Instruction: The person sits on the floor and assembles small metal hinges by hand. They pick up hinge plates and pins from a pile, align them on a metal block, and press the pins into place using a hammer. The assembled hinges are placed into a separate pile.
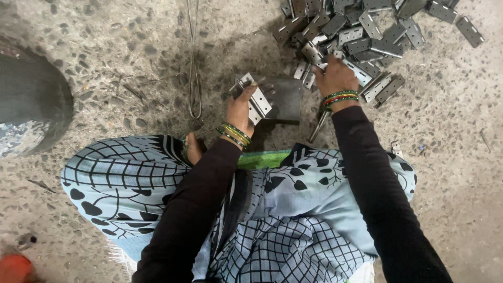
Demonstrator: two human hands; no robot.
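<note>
The person sits on a speckled concrete floor [105, 68], knees spread under a pale blue cloth printed with black grid lines and leaf shapes, both arms in dark sleeves. The left hand [240, 107] is closed around a small silver hinge [255, 98], fingers wrapped on its lower edge so the 2 perforated leaves stand up tilted above the thumb. Green, yellow and red bangles [234, 134] ring that wrist. Just beside the hinge, on the floor, lies a dark flat metal block [285, 99], square in outline.

The right hand [335, 75] reaches forward into a heap of loose hinges [367, 31] that spreads across the top of the view, grey and silver rectangles with rows of round holes, lying at all angles and overlapping. Its fingers are curled down onto the near edge of the heap, touching pieces there; I cannot tell whether it has 1 pinched or only rests on them. A thin metal rod [318, 126] slants out from under that wrist toward the lap.

A loop of thin wire [194, 78] trails down the floor to the left of the hands. A large dark rounded object [31, 99] sits at the far left edge, and something orange-red [14, 268] shows in the bottom left corner
</note>
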